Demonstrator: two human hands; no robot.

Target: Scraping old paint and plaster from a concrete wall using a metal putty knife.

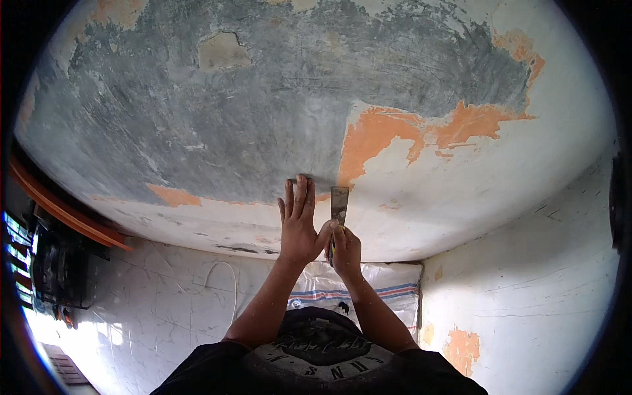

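Observation:
My right hand (347,251) grips the handle of a putty knife (339,201), its flat metal blade pointing up the wall. The blade's tip is at the lower end of an orange patch (371,134), where grey, orange and white surfaces meet. Just to the left, my left hand (299,224) lies with fingers spread towards the wall (266,143), and its thumb reaches across to the knife near the base of the blade. Most of the handle is hidden by my fingers. Above both hands the wall shows bare grey; to the right it keeps white paint with ragged edges.
A white woven plastic sheet (395,276) with blue and red stripes lies at the wall's foot. Pale marbled floor tiles (173,296) carry a thin white cable (235,281). An orange-brown curved edge (64,207) and dark objects (61,261) stand left. Another peeling wall (523,276) rises right.

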